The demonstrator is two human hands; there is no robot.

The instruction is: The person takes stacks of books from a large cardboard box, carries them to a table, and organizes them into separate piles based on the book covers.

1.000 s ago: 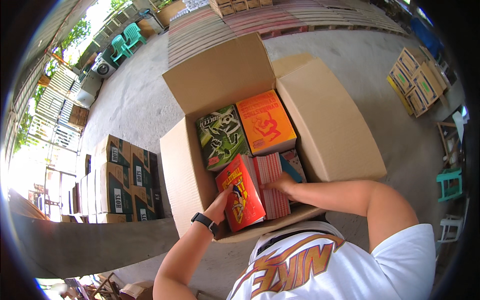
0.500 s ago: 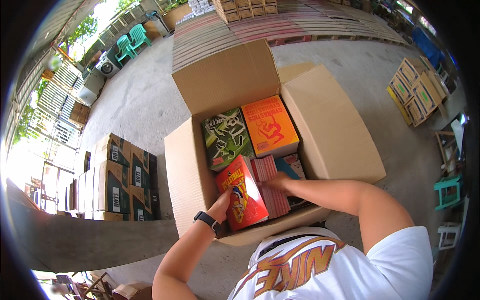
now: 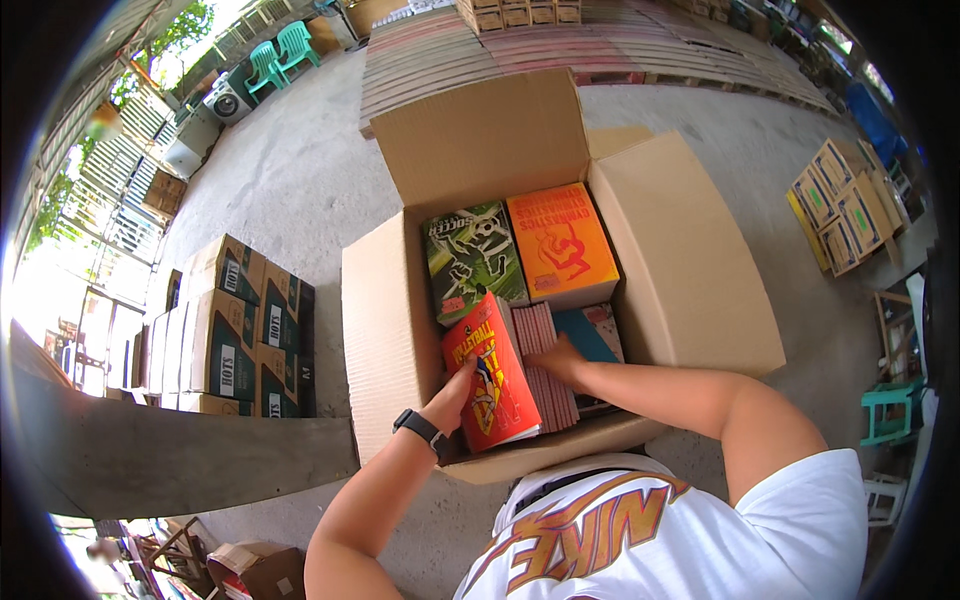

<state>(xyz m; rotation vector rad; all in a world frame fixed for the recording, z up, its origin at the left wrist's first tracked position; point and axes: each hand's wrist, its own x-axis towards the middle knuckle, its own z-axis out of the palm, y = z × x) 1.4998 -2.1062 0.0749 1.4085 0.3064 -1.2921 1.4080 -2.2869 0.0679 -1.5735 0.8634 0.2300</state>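
An opened cardboard box [image 3: 690, 260] stands in front of me with books inside. Along its near left side my left hand [image 3: 455, 402] grips a red paperback book [image 3: 512, 405], which leans at a tilt with its illustrated cover up. Right beside it, several thin books [image 3: 553, 402] stand packed in a row, pale red and white edges upward. My right hand [image 3: 560, 362] is closed over this row from the right; some of its fingertips are hidden. Farther in lie a green book [image 3: 475, 260] and an orange book [image 3: 565, 250] on a thick stack. A teal-covered book [image 3: 588, 335] shows partly behind my right hand.
Brown and dark green cartons [image 3: 235, 340] are stacked at the left. A grey beam-like surface [image 3: 200, 455] runs below them. Wooden pallets [image 3: 420, 80] lie beyond the box. More cartons [image 3: 845, 210] stand at the right, with a green stool [image 3: 890, 412] nearer.
The view has shifted, so the box appears a little farther right and higher. The red book stands slightly steeper in my left hand. My right hand stays at the row of books.
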